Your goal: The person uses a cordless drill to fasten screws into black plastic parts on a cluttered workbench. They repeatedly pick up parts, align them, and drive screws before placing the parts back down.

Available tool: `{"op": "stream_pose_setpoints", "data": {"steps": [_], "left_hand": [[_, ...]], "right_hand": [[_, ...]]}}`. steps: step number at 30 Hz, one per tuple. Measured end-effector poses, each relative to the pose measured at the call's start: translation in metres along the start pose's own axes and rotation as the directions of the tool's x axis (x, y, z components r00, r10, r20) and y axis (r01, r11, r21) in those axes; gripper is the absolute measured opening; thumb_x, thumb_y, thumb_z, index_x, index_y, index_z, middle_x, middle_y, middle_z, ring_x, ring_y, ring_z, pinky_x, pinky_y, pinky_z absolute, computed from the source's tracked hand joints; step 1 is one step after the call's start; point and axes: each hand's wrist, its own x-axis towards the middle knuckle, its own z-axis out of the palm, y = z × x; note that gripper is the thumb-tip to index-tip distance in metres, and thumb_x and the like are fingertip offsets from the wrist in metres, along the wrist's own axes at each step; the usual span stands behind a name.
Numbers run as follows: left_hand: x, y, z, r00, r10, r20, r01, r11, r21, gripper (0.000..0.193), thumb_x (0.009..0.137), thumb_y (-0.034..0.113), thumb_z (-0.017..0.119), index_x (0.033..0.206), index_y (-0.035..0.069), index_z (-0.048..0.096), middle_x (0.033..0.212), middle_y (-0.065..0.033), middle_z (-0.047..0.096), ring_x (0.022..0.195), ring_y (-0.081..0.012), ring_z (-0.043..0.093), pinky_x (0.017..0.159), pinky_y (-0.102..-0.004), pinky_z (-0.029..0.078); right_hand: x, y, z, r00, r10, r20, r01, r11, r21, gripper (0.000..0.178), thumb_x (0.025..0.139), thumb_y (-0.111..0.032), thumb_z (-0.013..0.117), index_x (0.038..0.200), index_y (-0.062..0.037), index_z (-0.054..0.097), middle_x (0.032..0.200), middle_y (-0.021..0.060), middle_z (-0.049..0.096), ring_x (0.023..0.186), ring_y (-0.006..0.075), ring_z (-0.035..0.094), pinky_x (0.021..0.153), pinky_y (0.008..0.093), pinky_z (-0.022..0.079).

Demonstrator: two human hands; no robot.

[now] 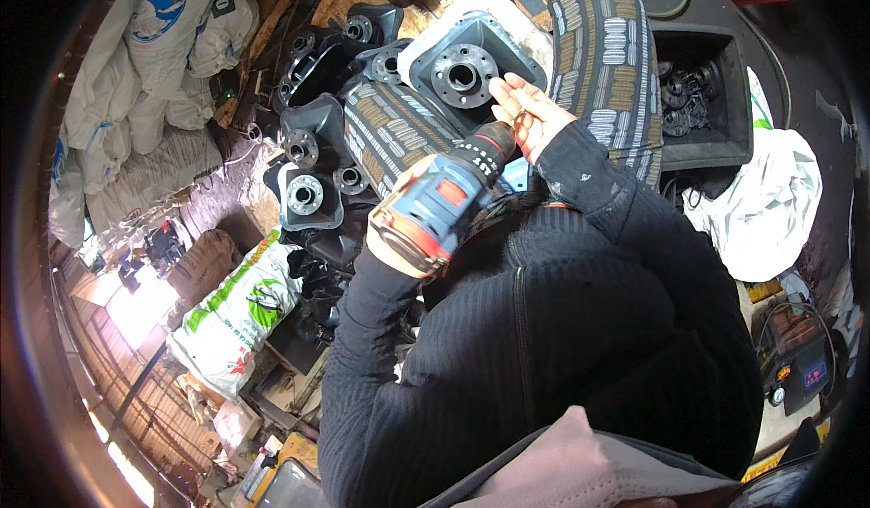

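Clad in a black ribbed top (598, 327) with a zip-like line (521, 313) down the front, long black sleeves (381, 327) flecked pale near the right cuff (564, 153), dark trousers (609, 50) patterned in white, grey and brown blocks, and a stitched pinkish cloth (584, 467).

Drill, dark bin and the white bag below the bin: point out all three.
Drill (428, 203), head view: blue side of its body.
Dark bin (732, 109), head view: its right wall.
White bag (766, 204), head view: its crumpled middle.

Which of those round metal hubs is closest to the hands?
The hub in the dark, square housing at top centre, right by the right hand's fingers; the piled hubs sit farther left.
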Motion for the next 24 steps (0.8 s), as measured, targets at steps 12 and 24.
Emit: {"op": "stream_pose_setpoints", "data": {"steps": [12, 24], "left_hand": [[0.008, -0.026, 0.002, 0.962, -0.196, 0.191, 0.155, 0.965, 0.210, 0.042, 0.090, 0.016, 0.036, 0.129, 0.001, 0.038, 0.123, -0.0117, 0.052, 0.108, -0.0234, 0.053, 0.091, -0.0363, 0.045], [0.047, -0.031, -0.027, 0.985, -0.033, 0.170, -0.068, 0.829, 0.555, 0.039, 0.075, 0.016, 0.068, 0.113, 0.009, 0.059, 0.109, -0.0094, 0.061, 0.105, -0.0260, 0.056, 0.091, -0.0357, 0.044]], "right_hand": [[0.009, 0.000, -0.011, 0.931, -0.228, -0.287, 0.088, 0.898, -0.430, 0.042, 0.090, -0.016, 0.055, 0.128, -0.0060, 0.040, 0.119, 0.0078, 0.052, 0.099, 0.0190, 0.058, 0.074, 0.0309, 0.051], [0.064, 0.002, -0.017, 0.922, -0.328, -0.208, 0.044, 0.622, -0.782, 0.029, 0.089, -0.028, 0.058, 0.109, -0.0066, 0.062, 0.098, 0.0006, 0.064, 0.087, 0.0088, 0.055, 0.078, 0.0259, 0.045]]}}
